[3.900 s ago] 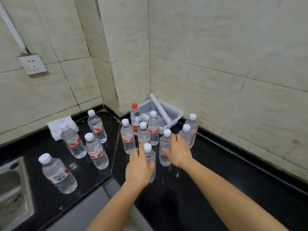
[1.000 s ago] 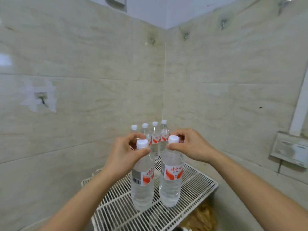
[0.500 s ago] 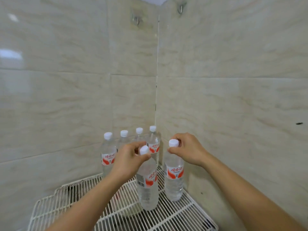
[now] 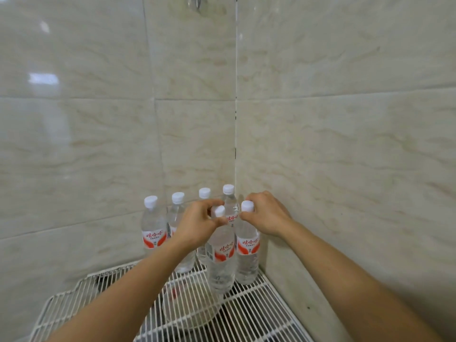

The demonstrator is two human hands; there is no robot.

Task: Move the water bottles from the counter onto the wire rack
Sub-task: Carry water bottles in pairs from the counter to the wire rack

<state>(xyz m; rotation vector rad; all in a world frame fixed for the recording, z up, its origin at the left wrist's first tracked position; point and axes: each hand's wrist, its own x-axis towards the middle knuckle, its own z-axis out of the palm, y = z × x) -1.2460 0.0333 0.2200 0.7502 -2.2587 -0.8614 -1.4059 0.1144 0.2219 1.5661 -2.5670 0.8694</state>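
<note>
Head view: white wire rack [image 4: 259, 314] at the bottom, both forearms reaching over its front edge. Pale round object [image 4: 190, 308] sits below the rack wires, blurry. Left hand [image 4: 199, 224] pinches the cap of left bottle [image 4: 220, 260], upright over the rack's middle, base at the wires, contact unclear. Right hand [image 4: 267, 214] grips the cap of right bottle [image 4: 247, 255], upright near the rack's back right corner, just beside the left bottle. Four bottles [image 4: 153, 230] stand in a row along the rack's back edge. Tiled wall [image 4: 98, 144] rises behind the rack.

Head camera looks forward-down, close on wire rack [image 4: 259, 314].
</note>
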